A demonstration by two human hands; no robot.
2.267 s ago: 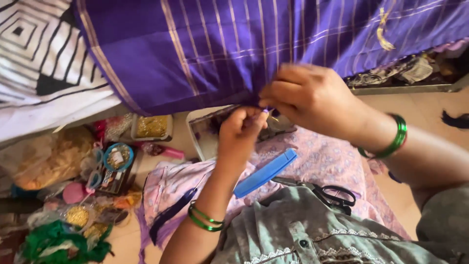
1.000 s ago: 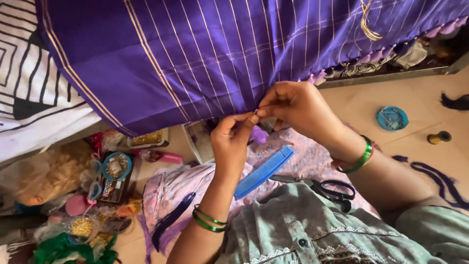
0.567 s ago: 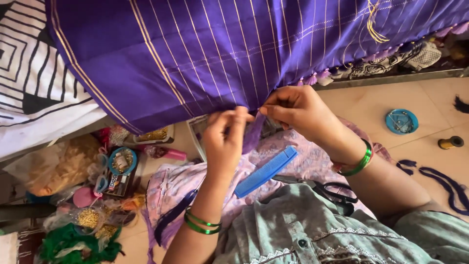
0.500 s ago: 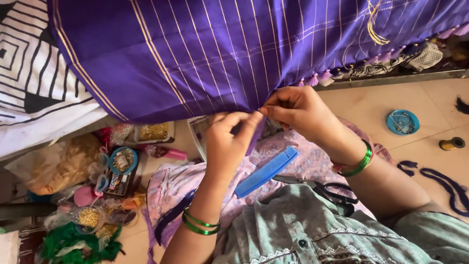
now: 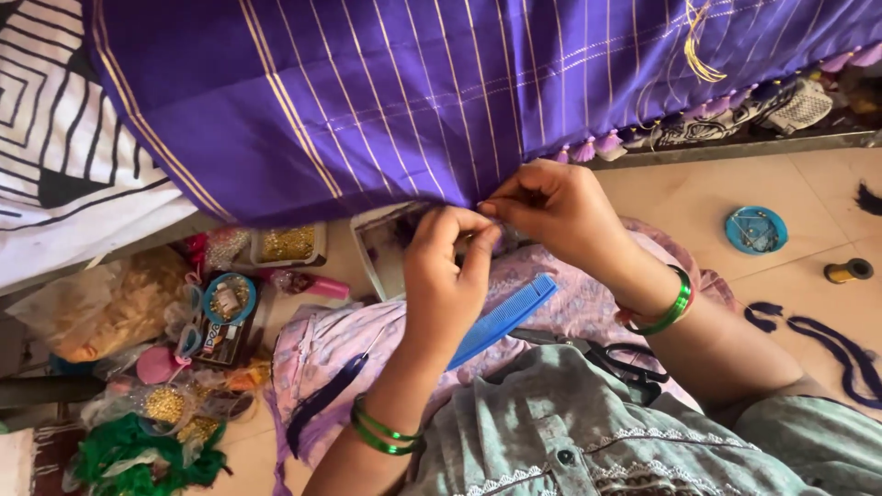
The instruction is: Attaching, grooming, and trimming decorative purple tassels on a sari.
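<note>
I saw both hands meet at the cloth (image 5: 441,92) hem, mid-frame: left hand (image 5: 446,266) just below, right hand (image 5: 556,207) beside it, both pinching the edge.

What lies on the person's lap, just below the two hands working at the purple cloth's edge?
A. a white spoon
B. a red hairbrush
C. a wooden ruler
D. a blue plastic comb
D: a blue plastic comb lies on the pink patterned fabric under the left hand and right hand, which pinch the hem of the purple gold-striped cloth.

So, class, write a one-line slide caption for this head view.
Both hands, left and right, pinch the purple striped cloth's edge above a blue comb.
</note>
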